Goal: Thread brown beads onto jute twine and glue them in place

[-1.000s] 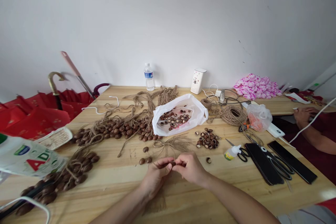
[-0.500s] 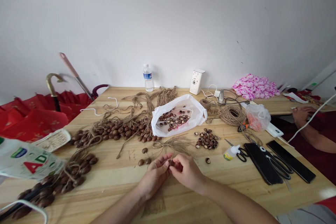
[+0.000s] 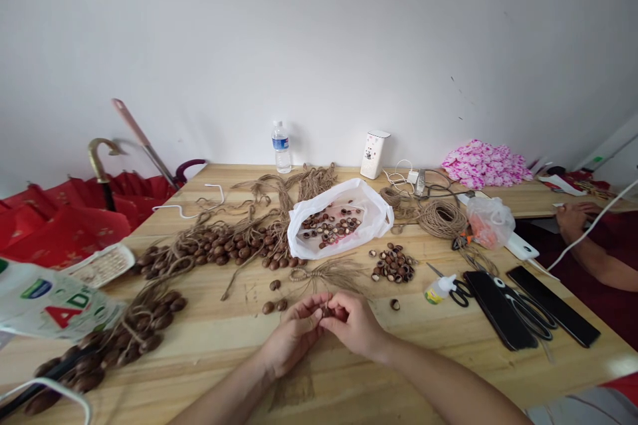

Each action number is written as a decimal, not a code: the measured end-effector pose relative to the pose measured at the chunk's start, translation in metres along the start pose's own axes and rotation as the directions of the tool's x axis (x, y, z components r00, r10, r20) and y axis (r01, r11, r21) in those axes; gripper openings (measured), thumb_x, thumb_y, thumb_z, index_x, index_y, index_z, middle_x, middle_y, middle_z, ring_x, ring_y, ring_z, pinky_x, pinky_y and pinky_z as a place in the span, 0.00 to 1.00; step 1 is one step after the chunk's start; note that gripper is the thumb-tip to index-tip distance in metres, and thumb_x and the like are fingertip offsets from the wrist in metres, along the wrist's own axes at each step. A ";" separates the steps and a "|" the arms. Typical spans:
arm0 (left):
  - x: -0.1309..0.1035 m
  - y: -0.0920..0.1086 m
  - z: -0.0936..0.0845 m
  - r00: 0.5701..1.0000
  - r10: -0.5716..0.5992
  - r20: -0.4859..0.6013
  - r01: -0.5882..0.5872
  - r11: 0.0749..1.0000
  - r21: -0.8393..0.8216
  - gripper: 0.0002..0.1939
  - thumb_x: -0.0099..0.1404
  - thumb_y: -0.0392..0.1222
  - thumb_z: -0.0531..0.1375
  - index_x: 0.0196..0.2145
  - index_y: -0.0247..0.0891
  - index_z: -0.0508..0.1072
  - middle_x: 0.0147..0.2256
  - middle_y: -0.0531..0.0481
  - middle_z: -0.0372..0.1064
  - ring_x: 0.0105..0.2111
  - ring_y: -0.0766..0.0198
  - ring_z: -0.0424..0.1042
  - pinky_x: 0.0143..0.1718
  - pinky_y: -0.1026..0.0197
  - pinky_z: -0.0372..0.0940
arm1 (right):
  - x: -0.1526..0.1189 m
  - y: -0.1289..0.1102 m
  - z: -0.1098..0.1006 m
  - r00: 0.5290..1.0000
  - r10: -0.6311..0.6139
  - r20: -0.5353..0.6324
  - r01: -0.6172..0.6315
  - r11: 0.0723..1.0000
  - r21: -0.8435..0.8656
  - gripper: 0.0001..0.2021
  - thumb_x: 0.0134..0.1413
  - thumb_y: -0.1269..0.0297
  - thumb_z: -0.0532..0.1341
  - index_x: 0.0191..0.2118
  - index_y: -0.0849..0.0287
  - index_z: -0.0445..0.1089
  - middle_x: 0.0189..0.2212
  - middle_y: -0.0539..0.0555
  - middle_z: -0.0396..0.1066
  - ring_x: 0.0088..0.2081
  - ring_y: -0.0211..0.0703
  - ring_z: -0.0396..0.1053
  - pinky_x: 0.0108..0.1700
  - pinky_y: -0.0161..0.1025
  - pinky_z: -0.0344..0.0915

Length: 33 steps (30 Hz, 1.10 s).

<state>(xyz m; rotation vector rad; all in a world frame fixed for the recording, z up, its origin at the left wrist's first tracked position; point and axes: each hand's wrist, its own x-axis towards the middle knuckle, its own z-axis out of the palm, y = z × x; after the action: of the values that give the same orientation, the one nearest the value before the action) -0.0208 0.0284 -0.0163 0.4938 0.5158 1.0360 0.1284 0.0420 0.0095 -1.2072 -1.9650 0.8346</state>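
Note:
Close together over the near part of the table, my left hand (image 3: pixel 298 331) and my right hand (image 3: pixel 356 324) pinch a small brown nutshell (image 3: pixel 326 311) between their fingertips. Fingers cover most of the shell. Just beyond them lies a bundle of brown twine (image 3: pixel 323 273) with frayed ends. Three loose round nutshells, one of them a brown nutshell (image 3: pixel 268 307), sit left of my fingers. Right of my hands are a single half shell (image 3: pixel 395 304) and a heap of cracked shells (image 3: pixel 393 264).
An open white plastic bag (image 3: pixel 343 249) holds more shells. Corded nutshells (image 3: pixel 229 246) spread leftward. On the right are a glue bottle (image 3: pixel 438 289), scissors (image 3: pixel 531 312), phones (image 3: pixel 498 312) and a twine coil (image 3: pixel 442 219). Another person's hands (image 3: pixel 573 216) rest at the far right.
My right fingers have shifted slightly around the nutshell, covering more of it. My left hand stays nearly in place, and the things on the table have not moved.

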 end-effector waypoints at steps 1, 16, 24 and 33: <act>0.000 0.000 0.000 1.000 0.000 0.003 0.000 1.000 0.000 0.12 0.54 0.32 0.63 0.39 0.34 0.75 0.36 0.43 0.75 0.39 0.59 0.72 0.43 0.60 0.62 | 0.000 0.001 0.000 1.000 -0.007 0.002 0.007 1.000 -0.004 0.10 0.41 0.74 0.65 0.22 0.60 0.61 0.18 0.43 0.54 0.22 0.32 0.53 0.24 0.30 0.50; -0.002 0.004 0.007 0.997 0.024 -0.078 -0.012 0.989 0.151 0.11 0.50 0.36 0.67 0.34 0.35 0.77 0.34 0.45 0.76 0.38 0.60 0.71 0.46 0.58 0.61 | 0.005 0.013 -0.002 0.995 -0.095 0.028 0.093 0.992 0.087 0.08 0.43 0.77 0.61 0.32 0.60 0.70 0.21 0.45 0.59 0.24 0.34 0.57 0.27 0.31 0.56; 0.001 0.002 0.000 0.986 0.104 -0.133 -0.068 0.967 0.247 0.12 0.48 0.38 0.68 0.34 0.37 0.77 0.33 0.49 0.74 0.33 0.63 0.70 0.42 0.60 0.61 | 0.012 0.018 -0.009 0.964 -0.267 0.021 0.257 0.946 0.197 0.05 0.51 0.67 0.63 0.35 0.61 0.74 0.27 0.52 0.66 0.28 0.38 0.64 0.29 0.34 0.61; 0.001 0.000 -0.003 0.984 0.105 -0.144 -0.063 0.962 0.267 0.11 0.45 0.36 0.69 0.31 0.37 0.78 0.30 0.49 0.75 0.30 0.64 0.69 0.37 0.62 0.61 | 0.010 0.020 -0.005 0.954 -0.299 0.009 0.294 0.942 0.160 0.09 0.51 0.60 0.62 0.28 0.61 0.73 0.24 0.54 0.69 0.25 0.38 0.65 0.27 0.34 0.61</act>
<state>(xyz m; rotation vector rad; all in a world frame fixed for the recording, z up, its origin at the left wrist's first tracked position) -0.0229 0.0296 -0.0188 0.6752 0.7841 1.0998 0.1390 0.0597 -0.0013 -0.7851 -2.0023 0.8378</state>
